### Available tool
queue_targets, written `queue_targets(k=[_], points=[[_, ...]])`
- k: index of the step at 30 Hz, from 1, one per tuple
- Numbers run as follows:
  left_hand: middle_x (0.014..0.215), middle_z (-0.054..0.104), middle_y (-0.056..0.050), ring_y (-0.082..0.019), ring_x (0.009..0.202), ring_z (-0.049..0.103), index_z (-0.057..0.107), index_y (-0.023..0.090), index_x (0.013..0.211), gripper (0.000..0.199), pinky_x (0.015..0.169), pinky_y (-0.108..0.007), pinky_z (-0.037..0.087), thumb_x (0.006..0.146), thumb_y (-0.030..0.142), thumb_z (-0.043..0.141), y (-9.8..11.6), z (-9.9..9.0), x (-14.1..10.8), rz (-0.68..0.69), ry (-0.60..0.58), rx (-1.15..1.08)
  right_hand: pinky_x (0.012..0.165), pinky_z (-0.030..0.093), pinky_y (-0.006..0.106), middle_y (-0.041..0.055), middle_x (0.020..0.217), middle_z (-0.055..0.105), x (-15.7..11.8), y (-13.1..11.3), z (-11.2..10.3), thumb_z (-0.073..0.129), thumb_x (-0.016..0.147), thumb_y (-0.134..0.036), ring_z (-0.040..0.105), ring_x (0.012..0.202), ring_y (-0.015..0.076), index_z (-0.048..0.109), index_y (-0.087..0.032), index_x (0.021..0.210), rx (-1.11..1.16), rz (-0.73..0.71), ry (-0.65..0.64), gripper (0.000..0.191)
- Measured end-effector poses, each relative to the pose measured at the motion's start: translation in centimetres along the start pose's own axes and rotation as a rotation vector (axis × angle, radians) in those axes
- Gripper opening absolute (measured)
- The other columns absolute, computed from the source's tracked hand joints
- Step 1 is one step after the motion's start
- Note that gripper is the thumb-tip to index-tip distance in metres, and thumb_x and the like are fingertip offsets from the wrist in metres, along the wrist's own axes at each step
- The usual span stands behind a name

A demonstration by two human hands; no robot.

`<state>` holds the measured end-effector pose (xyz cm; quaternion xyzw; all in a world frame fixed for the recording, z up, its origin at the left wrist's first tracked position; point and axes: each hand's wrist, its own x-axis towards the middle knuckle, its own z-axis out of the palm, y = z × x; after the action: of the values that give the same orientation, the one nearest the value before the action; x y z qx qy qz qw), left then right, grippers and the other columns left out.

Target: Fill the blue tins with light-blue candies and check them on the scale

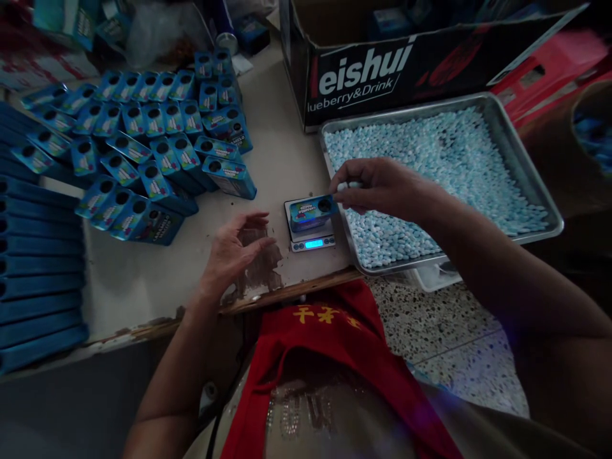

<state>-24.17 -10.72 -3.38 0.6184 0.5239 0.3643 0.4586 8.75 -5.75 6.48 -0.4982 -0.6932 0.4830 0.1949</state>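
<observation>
A small blue candy box (308,215) rests on a digital scale (297,245) whose display is lit blue. My right hand (377,185) is closed around some pale candies (350,186), its fingertips at the right end of the box, by the round dark hole. Whether the fingertips touch the box I cannot tell. Under that hand lies a metal tray (557,223) spread with white and light-blue candies (411,146). My left hand (236,248) is held over the table left of the scale, its thumb and fingers apart and nothing between them.
Several blue candy boxes (165,153) stand grouped on the table (277,83) at the left. More blue boxes (38,268) are stacked along the left edge. A black printed carton (354,76) stands behind the tray, with a red crate (559,70) at the right.
</observation>
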Motion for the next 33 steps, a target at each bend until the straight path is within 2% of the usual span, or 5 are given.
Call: queue_targets(k=[7,16,25,29,33], points=[[0.126,0.082,-0.011,-0.029,0.112,0.081,0.079,0.02,0.133,0.058,0.108,-0.046,0.07,0.082,0.042,0.097,-0.1,-0.5,-0.1,0.026,0.019,0.0,0.08,0.046,0.033,0.0012,0.085,0.076,1.0,-2.3,0.7,0.073,0.095,-0.017,0.068,0.081,0.0188,0.089,-0.023,0.106,-0.571,-0.104,-0.029,0.02],[0.136,0.08,-0.012,-0.027,0.112,0.08,0.077,0.021,0.136,0.06,0.107,-0.046,0.071,0.083,0.038,0.097,-0.5,-1.1,-0.1,0.019,0.01,-0.032,0.086,0.051,0.034,0.003,0.091,0.08,1.2,-2.9,0.6,0.074,0.092,-0.011,0.075,0.091,0.0232,0.09,-0.024,0.113,-0.682,-0.108,-0.045,0.03],[0.132,0.081,-0.012,-0.028,0.112,0.08,0.078,0.021,0.133,0.058,0.108,-0.047,0.07,0.082,0.038,0.097,-0.3,-1.0,-0.4,-0.022,0.014,-0.019,0.075,0.053,0.034,0.0011,0.08,0.075,0.3,1.0,-1.7,0.086,0.087,-0.025,0.067,0.076,0.0178,0.085,-0.022,0.091,-0.111,0.062,0.15,0.005],[0.125,0.082,-0.011,-0.029,0.112,0.08,0.08,0.02,0.129,0.052,0.109,-0.047,0.069,0.083,0.039,0.095,-0.2,-0.5,-0.4,-0.046,0.001,0.012,0.073,0.05,0.029,0.0004,0.076,0.072,-1.7,5.2,-3.2,0.084,0.086,-0.01,0.059,0.071,0.012,0.082,-0.018,0.092,0.234,0.332,0.316,0.01],[0.125,0.082,-0.011,-0.029,0.112,0.08,0.081,0.021,0.128,0.052,0.109,-0.047,0.07,0.082,0.041,0.095,0.2,0.4,-0.1,-0.065,-0.005,0.031,0.076,0.056,0.027,0.0035,0.076,0.076,-3.7,7.5,-3.4,0.084,0.08,0.001,0.068,0.075,0.0137,0.081,-0.017,0.088,0.334,0.487,0.301,0.02]])
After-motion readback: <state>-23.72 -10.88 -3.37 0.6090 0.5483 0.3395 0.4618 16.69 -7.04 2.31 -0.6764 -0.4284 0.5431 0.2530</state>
